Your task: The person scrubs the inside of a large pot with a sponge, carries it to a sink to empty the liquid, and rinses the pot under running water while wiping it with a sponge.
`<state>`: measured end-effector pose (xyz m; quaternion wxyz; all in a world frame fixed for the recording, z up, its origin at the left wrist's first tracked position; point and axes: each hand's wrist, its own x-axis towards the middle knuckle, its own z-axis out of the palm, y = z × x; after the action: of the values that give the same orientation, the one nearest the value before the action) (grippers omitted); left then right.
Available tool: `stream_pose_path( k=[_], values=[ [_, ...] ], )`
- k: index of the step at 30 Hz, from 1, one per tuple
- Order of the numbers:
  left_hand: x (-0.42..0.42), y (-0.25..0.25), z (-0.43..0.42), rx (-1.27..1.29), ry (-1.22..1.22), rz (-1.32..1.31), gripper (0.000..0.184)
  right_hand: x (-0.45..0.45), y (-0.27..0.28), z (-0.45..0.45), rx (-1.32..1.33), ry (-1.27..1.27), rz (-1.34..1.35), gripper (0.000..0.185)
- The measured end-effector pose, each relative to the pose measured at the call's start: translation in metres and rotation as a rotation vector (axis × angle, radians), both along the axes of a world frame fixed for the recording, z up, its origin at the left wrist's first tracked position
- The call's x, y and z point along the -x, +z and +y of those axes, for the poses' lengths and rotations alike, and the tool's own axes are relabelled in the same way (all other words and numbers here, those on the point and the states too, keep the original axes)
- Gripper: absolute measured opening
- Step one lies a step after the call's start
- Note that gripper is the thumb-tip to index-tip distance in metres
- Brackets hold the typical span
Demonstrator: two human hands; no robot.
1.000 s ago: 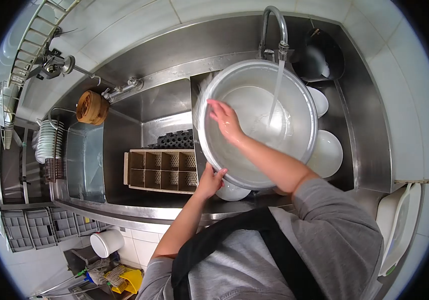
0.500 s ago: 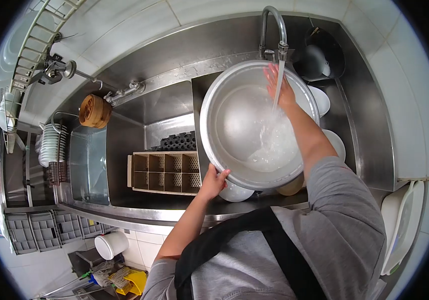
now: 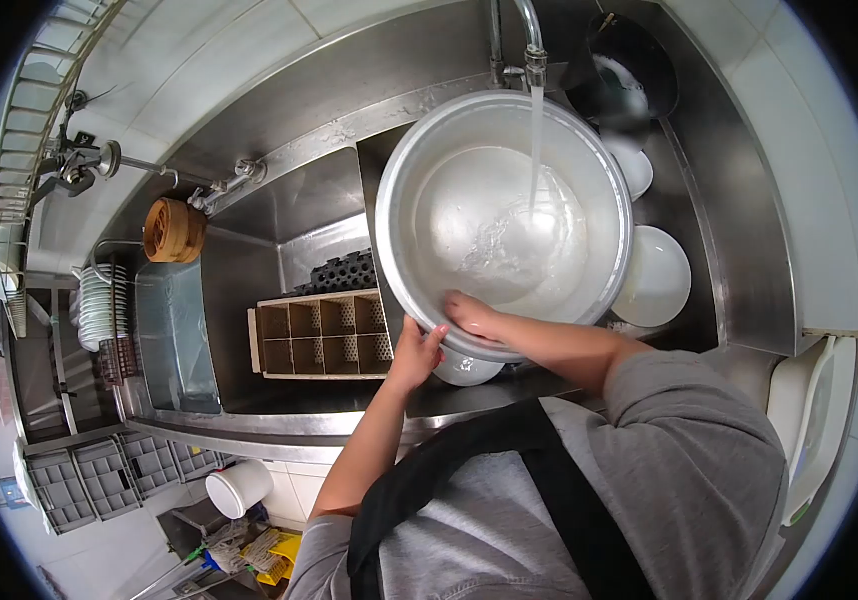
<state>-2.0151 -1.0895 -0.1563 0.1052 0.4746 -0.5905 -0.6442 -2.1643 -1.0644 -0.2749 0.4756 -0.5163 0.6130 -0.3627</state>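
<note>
A large silver metal basin point(image 3: 409, 190) sits over the right part of the sink, with a little water point(image 3: 499, 260) moving across its bottom. My left hand point(image 3: 416, 355) is closed on its near-left rim, thumb on top. Inside the basin, my right hand point(image 3: 471, 314) lies against the near wall, close to the left one; its fingers are partly hidden and I see nothing in them. Water runs from the faucet point(image 3: 536, 70) into the basin. White bowls point(image 3: 652, 275) show beside it, and another white bowl point(image 3: 467, 369) is partly covered by the near rim.
A dark pan point(image 3: 634, 75) stands in the back right corner. Left of the basin lie a divided rack point(image 3: 321, 335) and a black perforated mat point(image 3: 339, 272). A bamboo steamer point(image 3: 173, 230), stacked plates point(image 3: 102, 310) and grey crates point(image 3: 114, 470) are farther left.
My right hand has moved from the basin's far right wall, beside the water stream, to its near-left inner wall. The left hand still grips the rim. The view has shifted slightly.
</note>
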Motion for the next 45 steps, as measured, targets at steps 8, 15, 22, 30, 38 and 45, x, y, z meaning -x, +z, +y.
stream_pose_path(
  k=[8, 15, 22, 30, 38, 45],
  values=[
    [0.000, 0.001, 0.001, 0.022, 0.002, -0.023, 0.045, 0.119, -0.051, 0.030, -0.421, 0.180, 0.447, 0.027],
    [0.009, 0.004, 0.001, -0.033, 0.015, -0.002, 0.047, 0.273, -0.061, -0.057, -0.432, -0.235, 0.902, 0.046],
    [0.022, 0.016, 0.002, -0.040, -0.001, 0.016, 0.045, 0.107, 0.010, -0.136, 0.208, 0.038, 0.824, 0.077],
    [0.014, 0.006, 0.006, -0.029, 0.009, -0.017, 0.046, 0.133, -0.033, -0.089, 0.066, -0.104, 0.893, 0.072],
    [0.014, 0.006, 0.006, -0.065, -0.010, -0.052, 0.048, 0.084, -0.021, -0.038, 0.011, -0.197, 0.891, 0.086],
    [0.004, -0.004, 0.009, -0.050, -0.003, -0.036, 0.047, 0.108, -0.028, -0.057, 0.040, -0.657, 0.489, 0.081]
  ],
)
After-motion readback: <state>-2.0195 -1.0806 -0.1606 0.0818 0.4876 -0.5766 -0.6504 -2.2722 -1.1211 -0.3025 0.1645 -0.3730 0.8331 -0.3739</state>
